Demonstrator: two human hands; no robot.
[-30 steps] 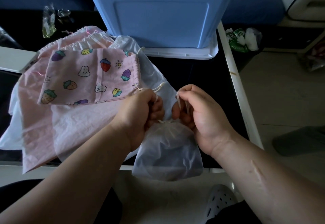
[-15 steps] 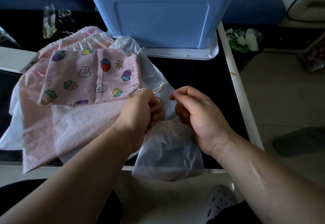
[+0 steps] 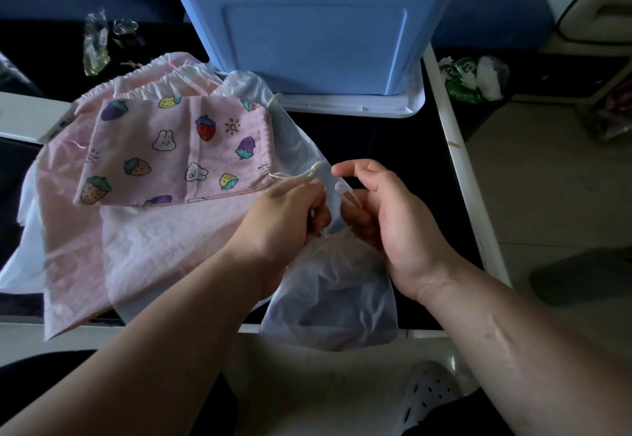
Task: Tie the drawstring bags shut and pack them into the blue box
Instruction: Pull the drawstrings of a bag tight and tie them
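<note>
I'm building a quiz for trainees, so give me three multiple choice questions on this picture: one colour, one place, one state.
1. The large plastic storage box is: A red, B blue, C green.
2. The pink strawberry-and-rabbit print cloth bag lies: A inside the box, B on the floor, C on the pile of pale pink bags.
3. The sheer white mesh bag is: A lying untouched, B held at its gathered neck by both hands, C inside the box.
Answers: B, its walls are blue; C, it tops that pile; B, the left hand and right hand grip its drawstring.
</note>
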